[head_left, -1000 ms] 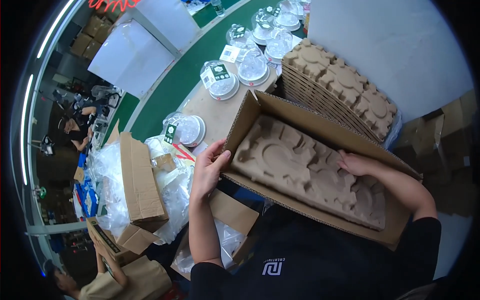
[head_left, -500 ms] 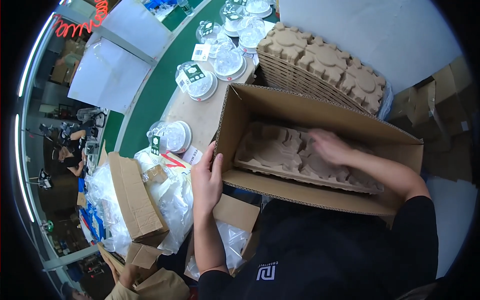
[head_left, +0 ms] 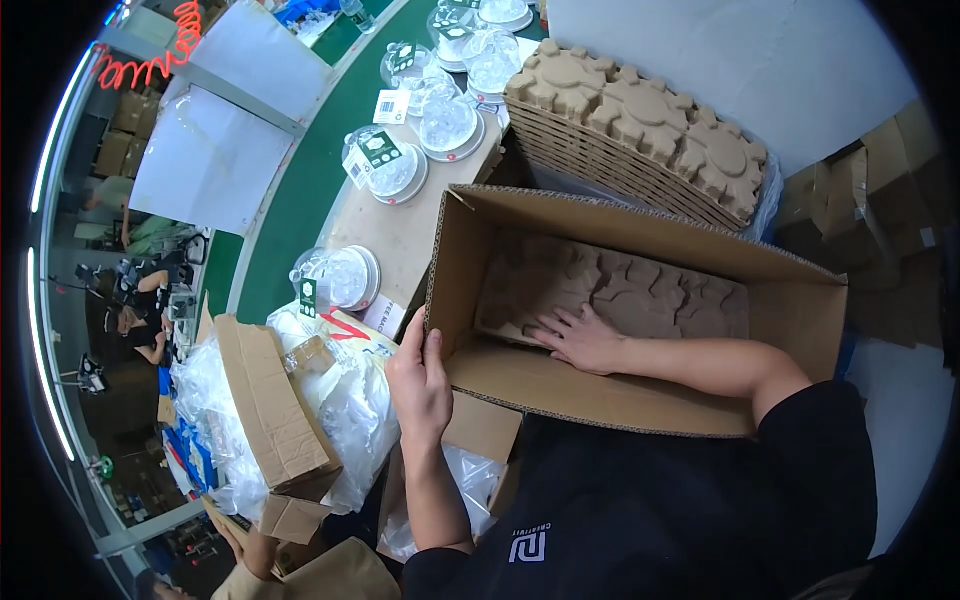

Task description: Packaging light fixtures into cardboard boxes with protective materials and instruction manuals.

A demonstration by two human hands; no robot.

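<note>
An uncovered cardboard box (head_left: 640,408) stands tilted in front of me, its opening facing up toward me. Inside it lies a brown moulded pulp tray (head_left: 690,300) with rounded hollows. My right hand (head_left: 580,340) is in the box, fingers spread flat on the tray's near edge. At the box's left end, my left hand (head_left: 418,385) grips the wall, thumb on one side and the fingers mostly hidden behind it.
Behind the box rises a stack of pulp trays (head_left: 640,110). Clear domed items on white bases (head_left: 395,170) line the bench (head_left: 370,235) beside a green surface (head_left: 290,210). Plastic bags and a torn carton (head_left: 275,400) lie left. Another person's arm (head_left: 262,555) shows lower left.
The tray has gone deeper and now lies flatter in the box. My right hand has shifted left and nearer, flattening out. My left hand keeps its hold on the box.
</note>
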